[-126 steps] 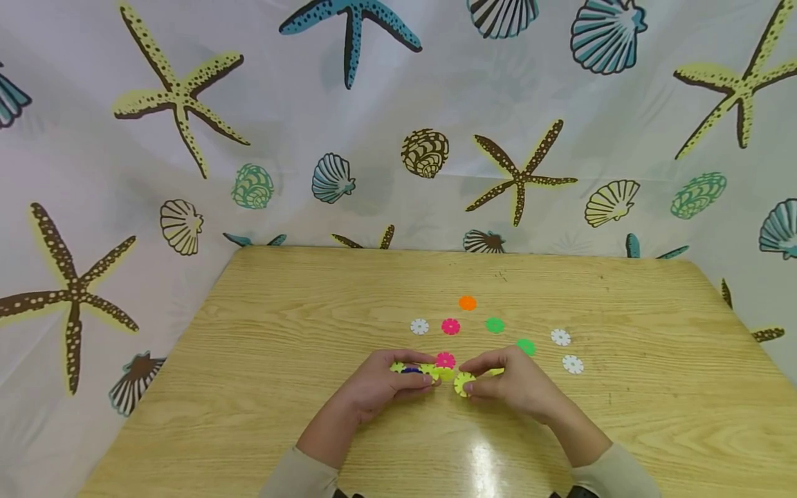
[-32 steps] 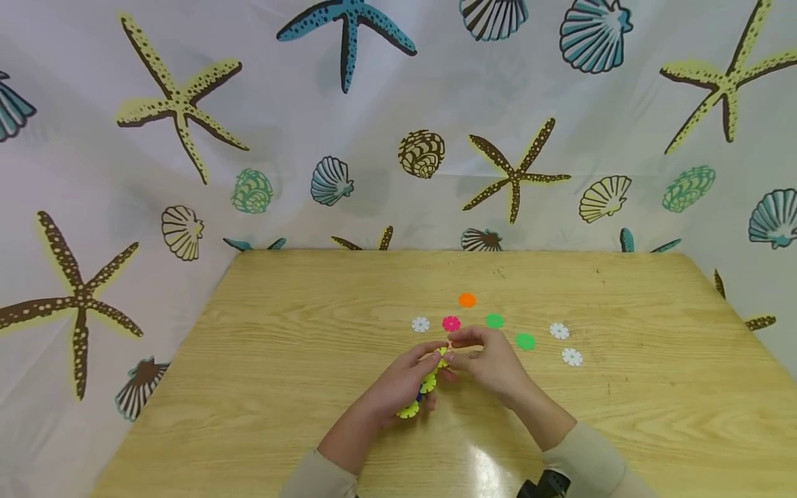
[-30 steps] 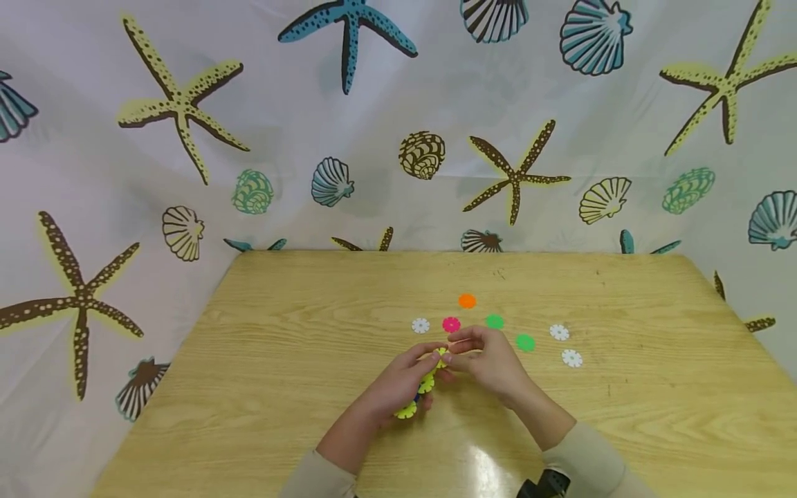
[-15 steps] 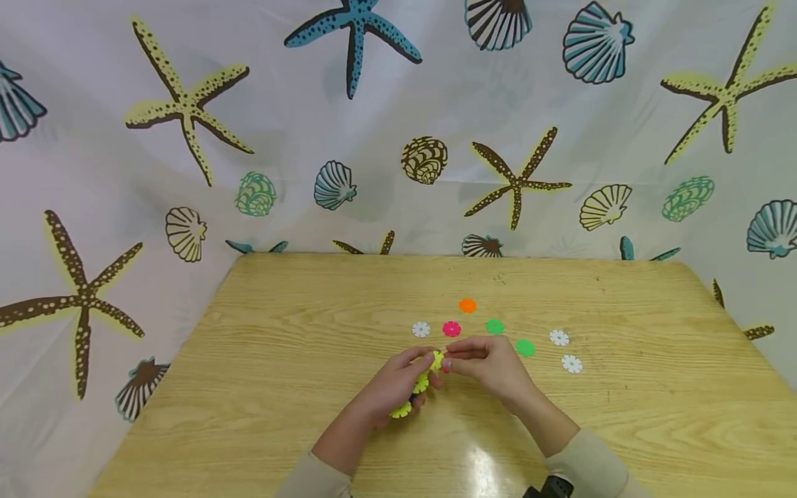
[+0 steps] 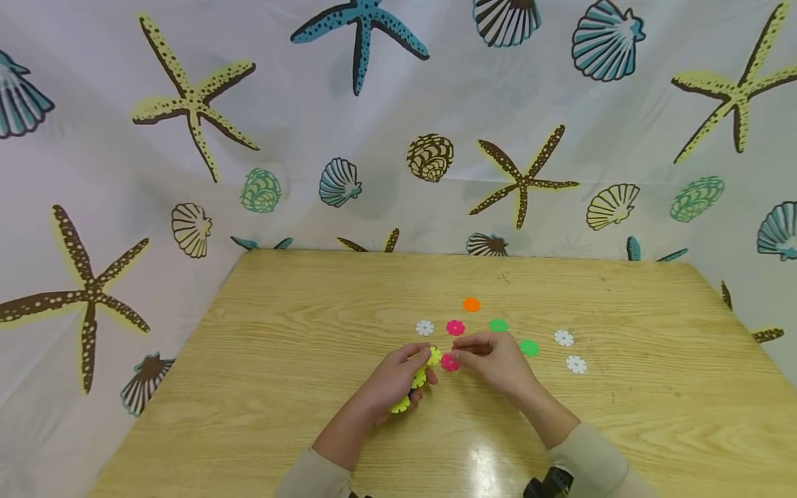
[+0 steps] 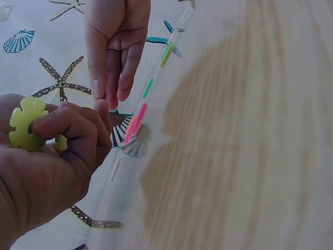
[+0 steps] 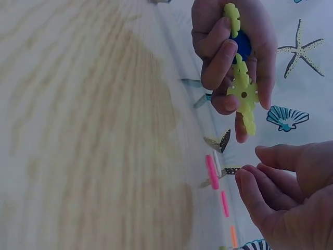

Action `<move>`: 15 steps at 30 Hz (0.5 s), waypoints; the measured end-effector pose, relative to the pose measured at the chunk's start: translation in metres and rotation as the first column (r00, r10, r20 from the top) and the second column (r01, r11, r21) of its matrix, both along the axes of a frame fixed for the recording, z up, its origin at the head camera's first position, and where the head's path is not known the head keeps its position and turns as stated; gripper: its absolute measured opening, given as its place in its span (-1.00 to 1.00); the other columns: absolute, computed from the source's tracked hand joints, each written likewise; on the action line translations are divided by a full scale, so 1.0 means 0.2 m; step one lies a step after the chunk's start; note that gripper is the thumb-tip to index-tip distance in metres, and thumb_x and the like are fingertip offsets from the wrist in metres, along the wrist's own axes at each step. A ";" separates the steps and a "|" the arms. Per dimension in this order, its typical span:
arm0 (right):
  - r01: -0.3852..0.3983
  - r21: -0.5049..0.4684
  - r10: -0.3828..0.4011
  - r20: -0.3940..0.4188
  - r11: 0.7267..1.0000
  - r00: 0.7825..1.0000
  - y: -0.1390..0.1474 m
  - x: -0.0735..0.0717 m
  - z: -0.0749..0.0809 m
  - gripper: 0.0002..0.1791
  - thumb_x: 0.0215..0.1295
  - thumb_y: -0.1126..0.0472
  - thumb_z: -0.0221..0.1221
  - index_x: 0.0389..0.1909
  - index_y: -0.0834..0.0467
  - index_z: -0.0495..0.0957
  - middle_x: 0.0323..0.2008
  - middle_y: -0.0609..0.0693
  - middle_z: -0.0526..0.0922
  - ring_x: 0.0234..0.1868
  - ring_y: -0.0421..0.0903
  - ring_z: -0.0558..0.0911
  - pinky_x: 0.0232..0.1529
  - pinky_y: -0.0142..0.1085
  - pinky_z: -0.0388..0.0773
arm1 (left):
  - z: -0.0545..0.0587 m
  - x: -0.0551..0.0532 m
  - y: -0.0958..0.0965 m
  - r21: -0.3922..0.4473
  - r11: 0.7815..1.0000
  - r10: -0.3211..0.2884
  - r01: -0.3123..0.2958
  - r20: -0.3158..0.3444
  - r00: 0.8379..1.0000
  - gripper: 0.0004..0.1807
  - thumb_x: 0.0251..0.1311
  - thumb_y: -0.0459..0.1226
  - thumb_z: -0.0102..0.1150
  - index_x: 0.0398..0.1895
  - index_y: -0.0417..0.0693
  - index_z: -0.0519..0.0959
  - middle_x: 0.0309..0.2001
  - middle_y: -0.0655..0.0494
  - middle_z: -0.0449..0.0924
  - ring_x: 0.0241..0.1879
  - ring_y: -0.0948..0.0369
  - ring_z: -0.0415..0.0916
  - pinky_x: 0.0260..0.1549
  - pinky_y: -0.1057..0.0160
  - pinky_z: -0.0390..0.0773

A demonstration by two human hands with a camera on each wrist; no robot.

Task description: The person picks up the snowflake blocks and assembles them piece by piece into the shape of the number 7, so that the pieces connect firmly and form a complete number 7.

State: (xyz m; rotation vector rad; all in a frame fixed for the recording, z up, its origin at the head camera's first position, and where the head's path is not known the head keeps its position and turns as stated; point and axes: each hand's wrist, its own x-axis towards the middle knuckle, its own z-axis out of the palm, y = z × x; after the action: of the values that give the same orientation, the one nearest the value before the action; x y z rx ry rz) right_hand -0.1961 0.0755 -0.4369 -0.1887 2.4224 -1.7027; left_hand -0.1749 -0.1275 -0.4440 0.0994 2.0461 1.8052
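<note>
My left hand (image 5: 394,377) grips a chain of notched plastic discs (image 7: 243,94), with the fingers curled round it. Most of the discs are yellow, and a dark blue disc (image 7: 241,47) sits between them in the right wrist view. Part of the chain is hidden behind the fingers. My right hand (image 5: 498,360) is just right of the chain's upper end. In the right wrist view its thumb and fingertips stand apart with nothing between them. A pink notched disc (image 5: 450,362) lies by the right fingertips in the head view.
Beyond the hands lie loose discs on the wooden table (image 5: 299,311): another pink disc (image 5: 456,328), an orange disc (image 5: 471,305), a white disc (image 5: 425,328), and a green disc (image 5: 529,348). Farther right is another white disc (image 5: 576,364). A patterned cloth (image 5: 373,207) hangs behind.
Earlier the right hand held a yellow disc apart from the chain; then both hands met at the chain's end. Now the right hand has let go and drawn rightward, uncovering the near pink disc.
</note>
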 end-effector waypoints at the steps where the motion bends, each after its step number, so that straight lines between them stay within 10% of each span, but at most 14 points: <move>1: 0.004 0.004 -0.004 -0.001 1.000 1.000 0.00 0.00 0.00 -0.72 0.26 0.27 0.34 -0.03 0.28 0.70 -0.09 0.13 0.77 -0.09 -0.07 0.74 -0.09 -0.26 0.68 | 0.00 0.00 0.00 0.000 1.000 0.001 -0.001 -0.001 1.000 -0.47 0.56 -0.05 -0.18 0.41 -0.17 0.31 -0.31 0.02 0.59 -0.63 0.31 0.30 -0.61 0.42 0.40; 15: -0.021 0.081 0.022 -0.002 0.996 1.000 -0.02 -0.04 -0.04 -0.65 0.17 0.32 0.40 0.00 0.27 0.68 -0.04 0.12 0.76 0.01 0.01 0.72 0.01 -0.19 0.67 | -0.01 -0.01 -0.01 -0.005 1.000 0.019 -0.019 0.004 1.000 -0.43 0.56 -0.02 -0.19 0.41 -0.22 0.30 -0.32 0.04 0.56 -0.63 0.31 0.30 -0.63 0.43 0.38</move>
State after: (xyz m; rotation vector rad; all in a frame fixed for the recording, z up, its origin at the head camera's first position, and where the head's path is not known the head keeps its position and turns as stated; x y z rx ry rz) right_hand -0.2048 0.0725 -0.4444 -0.2053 2.4768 -1.5922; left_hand -0.1761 -0.1292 -0.4461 0.0757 2.0555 1.8100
